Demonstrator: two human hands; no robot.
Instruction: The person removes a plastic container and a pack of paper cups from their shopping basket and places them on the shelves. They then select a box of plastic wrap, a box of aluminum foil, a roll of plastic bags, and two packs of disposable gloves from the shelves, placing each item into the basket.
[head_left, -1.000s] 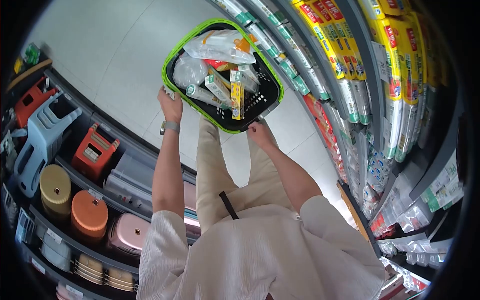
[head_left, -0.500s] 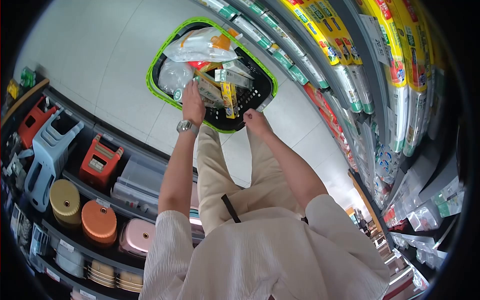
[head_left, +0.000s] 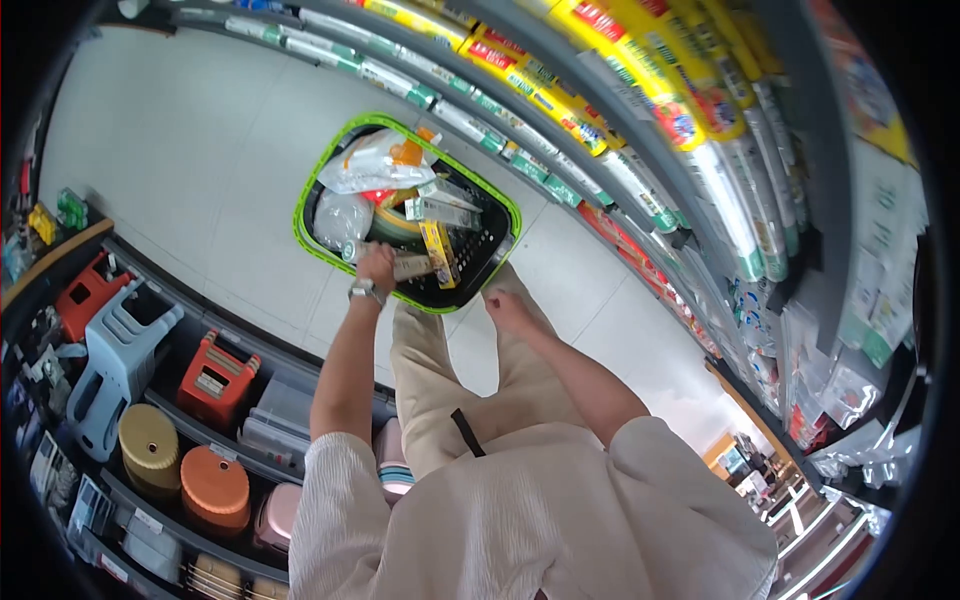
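Observation:
A black shopping basket with a bright green rim (head_left: 320,155) stands on the floor before my legs. Over its near left side, my left hand (head_left: 376,266) is closed around a long, pale printed box (head_left: 412,267), which shows on both sides of my fingers. Inside the basket, a yellow box (head_left: 438,252), white-and-green boxes (head_left: 446,212), a white bag with orange print (head_left: 378,165) and a clear plastic item (head_left: 342,218) lie together. My right hand (head_left: 507,308) is curled closed beside the near right rim; what it holds, if anything, is hidden.
At right, shelves hold yellow cartons (head_left: 530,85) and long white-and-green boxes (head_left: 660,205). Left shelves carry a light blue stool (head_left: 110,360), a red stool (head_left: 222,378), and gold (head_left: 148,450) and orange (head_left: 215,490) round stools. Pale floor (head_left: 200,150) lies between.
My left hand has closed around the long pale box, which lies nearer the basket's near rim. The basket appears lower in view, and my right hand looks slightly farther off its rim.

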